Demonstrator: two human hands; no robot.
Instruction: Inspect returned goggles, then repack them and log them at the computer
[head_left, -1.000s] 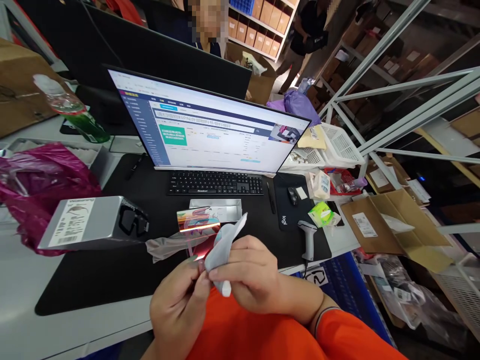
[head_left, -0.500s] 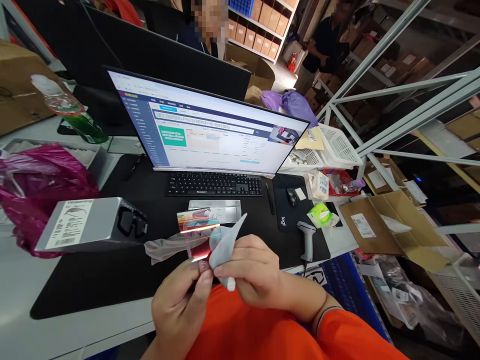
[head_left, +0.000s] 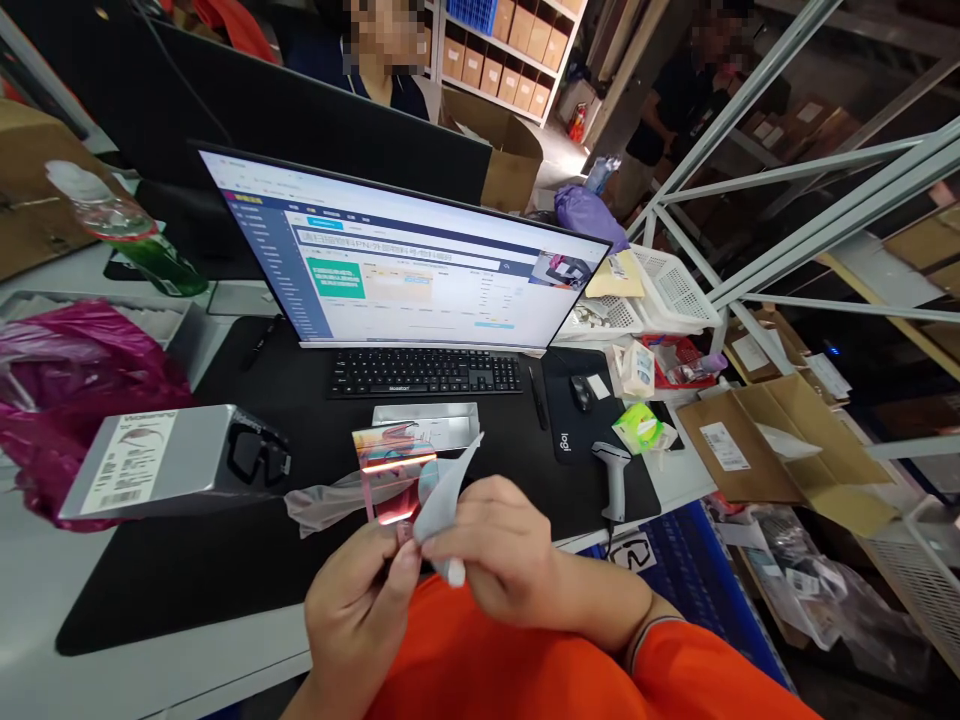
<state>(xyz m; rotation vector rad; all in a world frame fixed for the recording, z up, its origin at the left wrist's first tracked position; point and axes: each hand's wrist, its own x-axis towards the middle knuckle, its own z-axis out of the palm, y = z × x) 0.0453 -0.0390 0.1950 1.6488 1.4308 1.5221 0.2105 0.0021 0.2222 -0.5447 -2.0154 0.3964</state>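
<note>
Near the bottom centre my left hand [head_left: 360,610] pinches the lower edge of a shiny red mirrored lens [head_left: 394,478] held upright over the black desk mat [head_left: 225,560]. My right hand [head_left: 499,550] is closed on a pale grey cloth [head_left: 442,500] that lies against the lens's right side. A crumpled clear plastic sleeve [head_left: 330,498] trails to the left of the lens. A silver product box [head_left: 161,460] with a goggle picture lies on the mat to the left.
Monitor [head_left: 405,260] and keyboard [head_left: 424,372] stand ahead, with a silver tray [head_left: 427,425] in front. A mouse [head_left: 580,392], barcode scanner [head_left: 615,475] and green packet [head_left: 637,428] lie right. Magenta bag [head_left: 67,370] and bottle [head_left: 127,230] sit left. Other people stand behind the monitor; cardboard boxes [head_left: 787,440] right.
The view has shifted slightly. My hands keep the lens and cloth, and the right hand has slid the cloth a little down along the lens.
</note>
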